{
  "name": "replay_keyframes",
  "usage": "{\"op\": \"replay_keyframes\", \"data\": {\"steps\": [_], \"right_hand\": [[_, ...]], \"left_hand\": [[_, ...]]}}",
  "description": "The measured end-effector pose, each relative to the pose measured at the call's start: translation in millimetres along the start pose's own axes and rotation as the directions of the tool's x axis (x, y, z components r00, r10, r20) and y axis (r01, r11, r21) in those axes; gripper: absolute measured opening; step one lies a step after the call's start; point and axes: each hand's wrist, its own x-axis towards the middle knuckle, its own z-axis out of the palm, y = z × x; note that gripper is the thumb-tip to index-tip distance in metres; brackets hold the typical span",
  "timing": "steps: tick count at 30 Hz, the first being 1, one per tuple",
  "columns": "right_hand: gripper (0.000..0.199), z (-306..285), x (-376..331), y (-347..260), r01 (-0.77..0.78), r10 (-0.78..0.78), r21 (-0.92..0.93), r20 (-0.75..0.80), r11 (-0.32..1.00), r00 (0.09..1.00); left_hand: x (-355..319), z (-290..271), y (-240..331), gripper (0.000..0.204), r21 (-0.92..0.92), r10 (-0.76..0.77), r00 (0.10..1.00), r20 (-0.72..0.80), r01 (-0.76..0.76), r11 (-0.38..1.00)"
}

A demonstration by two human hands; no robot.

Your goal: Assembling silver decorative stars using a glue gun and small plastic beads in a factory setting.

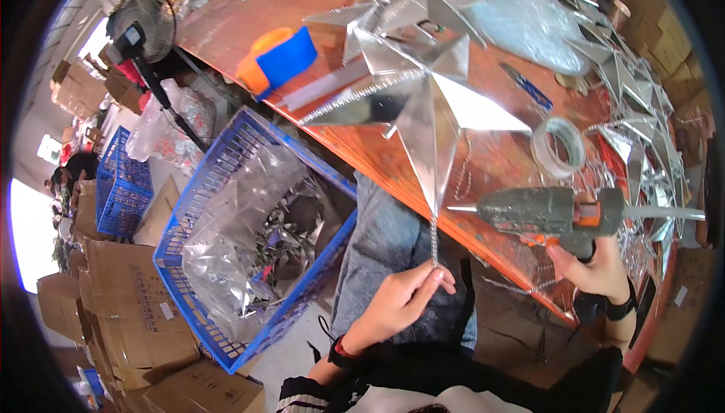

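My left hand (411, 297) pinches the end of a silver beaded trim (434, 241), just below the lower point of a shiny silver star (429, 137). The same kind of trim runs along the star's left arm. This star lies over the table's front edge, its long point hanging past it. My right hand (593, 268) is wrapped around the handle of a grey glue gun (529, 211) with an orange trigger. A clear glue stick (664, 213) sticks out of its back. The gun's nozzle points left, close to the star's lower point and apart from it.
On the orange-red table (226, 28) lie a tape roll (559, 147), a blue cutter knife (526, 85), an orange and blue holder (277, 62) and clear plastic bags (521, 13). Silver stars (634, 88) pile up at right. A blue crate (253, 239) stands left; a fan (143, 28) stands behind it.
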Motion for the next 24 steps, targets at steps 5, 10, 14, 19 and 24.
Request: {"op": "replay_keyframes", "data": {"steps": [5, 10, 14, 19, 24], "right_hand": [[0.033, 2, 0, -8, -0.011, 0.01, 0.04, 0.017, 0.999, 1.0], [0.033, 12, 2, -8, -0.005, 0.002, 0.113, 0.019, 0.994, 1.0], [0.036, 6, 5, 6, 0.265, -0.242, -0.12, 0.177, 0.957, 0.954], [0.033, 4, 9, 10, 0.336, -0.285, -0.23, 0.23, 0.913, 0.931], [0.031, 5, 9, 11, 0.317, -0.273, -0.219, 0.21, 0.923, 0.939]], "left_hand": [[1, 5, -7, 0.024, 0.069, 0.098, 0.995, 0.019, -0.099, 0.993], [-1, 3, -8, 0.02, 0.082, 0.142, 0.99, 0.014, -0.142, 0.986], [-2, 2, -7, 0.019, 0.08, 0.174, 0.984, 0.032, -0.176, 0.981], [0, 1, -8, 0.019, 0.062, 0.167, 0.985, 0.035, -0.169, 0.984], [0, 0, -9, 0.019, 0.048, 0.152, 0.988, 0.033, -0.154, 0.987]]}}
